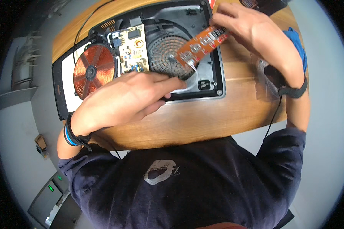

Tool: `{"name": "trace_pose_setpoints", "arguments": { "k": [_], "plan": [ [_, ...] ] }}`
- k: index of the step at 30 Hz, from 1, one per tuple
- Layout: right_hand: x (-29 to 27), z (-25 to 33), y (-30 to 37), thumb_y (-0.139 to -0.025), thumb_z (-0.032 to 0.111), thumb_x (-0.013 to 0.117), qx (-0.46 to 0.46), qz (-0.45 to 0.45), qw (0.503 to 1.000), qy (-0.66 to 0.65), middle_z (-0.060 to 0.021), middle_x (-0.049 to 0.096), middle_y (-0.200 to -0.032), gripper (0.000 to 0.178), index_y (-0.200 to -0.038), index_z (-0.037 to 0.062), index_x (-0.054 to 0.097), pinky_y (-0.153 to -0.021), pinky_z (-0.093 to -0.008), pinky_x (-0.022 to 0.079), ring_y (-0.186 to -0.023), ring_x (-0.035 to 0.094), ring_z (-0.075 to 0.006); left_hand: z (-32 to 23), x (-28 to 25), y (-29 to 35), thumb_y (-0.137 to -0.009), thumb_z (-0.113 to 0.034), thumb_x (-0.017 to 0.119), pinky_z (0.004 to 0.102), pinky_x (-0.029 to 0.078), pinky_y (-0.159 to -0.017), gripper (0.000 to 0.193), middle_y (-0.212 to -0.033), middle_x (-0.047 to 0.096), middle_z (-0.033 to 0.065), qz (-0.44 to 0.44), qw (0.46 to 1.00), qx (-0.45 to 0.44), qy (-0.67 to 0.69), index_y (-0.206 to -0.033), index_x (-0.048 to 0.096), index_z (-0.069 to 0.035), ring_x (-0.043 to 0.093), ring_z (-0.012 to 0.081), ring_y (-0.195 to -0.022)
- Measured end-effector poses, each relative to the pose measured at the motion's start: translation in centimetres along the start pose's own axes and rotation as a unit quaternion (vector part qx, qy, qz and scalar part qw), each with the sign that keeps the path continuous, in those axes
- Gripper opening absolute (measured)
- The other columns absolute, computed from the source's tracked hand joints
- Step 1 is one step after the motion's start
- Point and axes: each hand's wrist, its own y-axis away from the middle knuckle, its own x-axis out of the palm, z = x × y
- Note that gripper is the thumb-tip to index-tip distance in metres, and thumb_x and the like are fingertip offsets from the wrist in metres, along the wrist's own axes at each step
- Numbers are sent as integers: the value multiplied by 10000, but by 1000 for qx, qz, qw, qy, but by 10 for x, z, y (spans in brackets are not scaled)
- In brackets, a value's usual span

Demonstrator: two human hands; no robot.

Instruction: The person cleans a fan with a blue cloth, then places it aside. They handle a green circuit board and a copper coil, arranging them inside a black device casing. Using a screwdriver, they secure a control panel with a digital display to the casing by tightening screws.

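An opened induction cooker lies on the table, its black lower housing [216, 76] facing up. Inside are a round copper coil [90, 78], a pale circuit board [133, 49] with components, and a round vent grille [166, 55]. Above the grille, my right hand [252, 30] grips the far right end of a long orange circuit board [198, 49], which is tilted. White wires [194, 68] run from that board's lower left end down to my left hand [137, 93]. Its fingers are closed on the wires at the housing's near edge; the fingertips are partly hidden.
The wooden table [195, 118] ends close to my body. On the right stand a clear plastic container [264, 82] and a blue cloth [296, 44]. A black cord [79, 30] curves behind the coil, and a dark object [269, 5] sits at the far right.
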Motion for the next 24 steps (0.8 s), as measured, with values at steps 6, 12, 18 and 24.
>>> {"name": "trace_pose_setpoints", "arguments": {
  "k": [6, 12, 18, 24],
  "plan": [
    [6, 5, 27, -938, 11, 684, -7, -9, 1000, -15, -151, 672, -1209, 349, -1283, 61, 676, -966, -492, 595, -1141, 716, -407, 5, -3, 17, -1029, -112, 743, 525, 592, -1026, 363, -1199, 753, 206, 29, 997, -26, -71, -1381, 705, -32, 716, 452, -1193],
    [-6, 28, 37, -904, 22, 788, 60, 64, 990, -114, -163, 670, -1155, 448, -1334, 45, 668, -938, -517, 589, -1129, 696, -423, 9, -3, 31, -1064, -111, 700, 512, 605, -968, 288, -1139, 730, 191, -21, 996, 2, -92, -1337, 721, -20, 723, 423, -1106],
    [1, 37, 48, -873, 11, 836, 111, 86, 971, -191, -245, 736, -1287, 921, -1709, 116, 463, -947, -521, 599, -1113, 742, -462, 5, -4, 36, -1079, -70, 674, 521, 597, -929, 314, -1108, 717, 200, -88, 993, -12, -74, -1384, 698, -1, 729, 428, -1085],
    [-3, 51, 41, -887, -13, 853, 166, 124, 938, -278, -228, 744, -1255, 1073, -1815, 177, 348, -927, -490, 601, -1022, 758, -432, 11, 3, 33, -1109, -67, 666, 513, 589, -967, 559, -1140, 731, 228, -212, 975, 1, -61, -1655, 553, -31, 743, 418, -1074]
  ]
}}
